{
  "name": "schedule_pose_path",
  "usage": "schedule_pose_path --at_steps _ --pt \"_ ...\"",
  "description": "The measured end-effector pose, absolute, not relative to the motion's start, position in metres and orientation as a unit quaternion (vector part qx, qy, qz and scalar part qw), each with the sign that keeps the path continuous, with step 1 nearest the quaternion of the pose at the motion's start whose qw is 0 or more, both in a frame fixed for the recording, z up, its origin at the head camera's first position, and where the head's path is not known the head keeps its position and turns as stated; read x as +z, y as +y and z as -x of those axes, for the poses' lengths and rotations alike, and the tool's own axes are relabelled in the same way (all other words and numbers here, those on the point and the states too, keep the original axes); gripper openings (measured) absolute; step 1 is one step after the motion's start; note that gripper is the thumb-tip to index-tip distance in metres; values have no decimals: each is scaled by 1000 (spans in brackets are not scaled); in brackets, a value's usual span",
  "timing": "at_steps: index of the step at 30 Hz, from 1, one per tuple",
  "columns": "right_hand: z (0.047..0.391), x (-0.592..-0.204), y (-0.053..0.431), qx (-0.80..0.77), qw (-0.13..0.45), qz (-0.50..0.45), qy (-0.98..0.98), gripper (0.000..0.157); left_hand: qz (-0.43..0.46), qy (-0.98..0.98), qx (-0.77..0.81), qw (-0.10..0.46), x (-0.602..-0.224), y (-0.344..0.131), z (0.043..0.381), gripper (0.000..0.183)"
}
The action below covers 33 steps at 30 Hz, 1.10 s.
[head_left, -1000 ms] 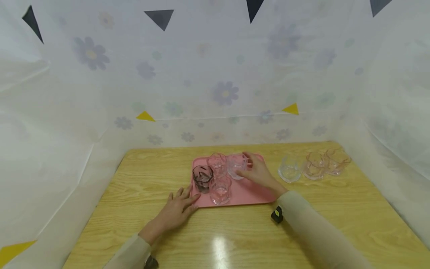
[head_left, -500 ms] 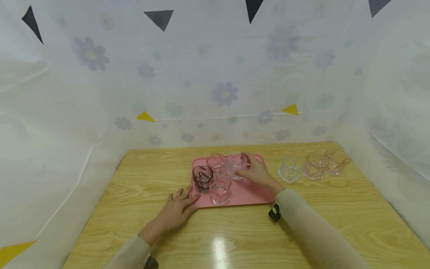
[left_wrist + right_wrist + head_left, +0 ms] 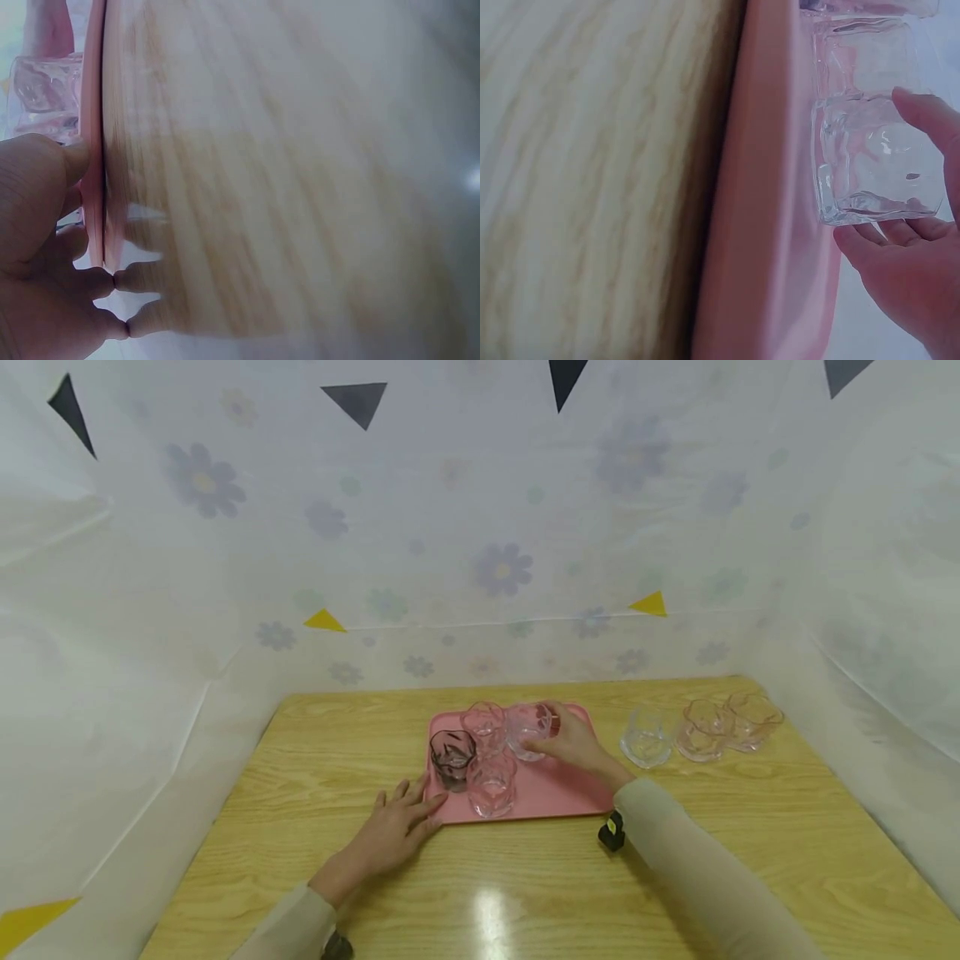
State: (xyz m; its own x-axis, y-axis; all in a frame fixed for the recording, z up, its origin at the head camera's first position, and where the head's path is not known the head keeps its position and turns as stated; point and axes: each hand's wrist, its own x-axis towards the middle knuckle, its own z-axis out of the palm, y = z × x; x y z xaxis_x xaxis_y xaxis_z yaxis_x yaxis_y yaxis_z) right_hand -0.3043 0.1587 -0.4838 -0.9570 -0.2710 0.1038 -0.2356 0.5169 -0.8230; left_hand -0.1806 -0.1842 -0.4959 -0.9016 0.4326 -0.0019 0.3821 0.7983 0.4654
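Note:
A pink tray (image 3: pixel 566 793) lies on the table with several petal-rimmed glasses upright on it. My right hand (image 3: pixel 579 745) grips a clear glass (image 3: pixel 525 742) at the tray's back middle; in the right wrist view the thumb lies along one side of the clear glass (image 3: pixel 877 161), fingers on the other. To its left stand a pinkish glass (image 3: pixel 484 722), a smoky dark glass (image 3: pixel 452 764) and, nearest me, another pinkish glass (image 3: pixel 492 789). My left hand (image 3: pixel 392 831) rests with spread fingers at the tray's front left corner, the thumb right at the rim in the left wrist view.
Right of the tray, a clear glass (image 3: pixel 647 745) and two pink-tinted glasses, one nearer (image 3: pixel 702 735) and one farther right (image 3: pixel 753 722), stand in a row on the wooden table (image 3: pixel 525 893). White flowered sheeting (image 3: pixel 480 527) walls off the back and both sides.
My right hand and the clear glass have shifted very slightly left on the tray. My left hand and the other glasses stay where they were.

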Motion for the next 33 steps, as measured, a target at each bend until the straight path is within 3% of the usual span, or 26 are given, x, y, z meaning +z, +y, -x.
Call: schedule_pose_path --at_steps 8,16,33 --pt "301 -479 161 -485 9 137 863 78 -215 946 234 56 -494 -184 180 47" --pt "280 -450 181 -488 6 118 865 81 -216 946 233 57 -494 -184 181 47" --pt "233 -403 293 -449 -61 75 889 75 -217 946 234 55 -495 -184 181 47"
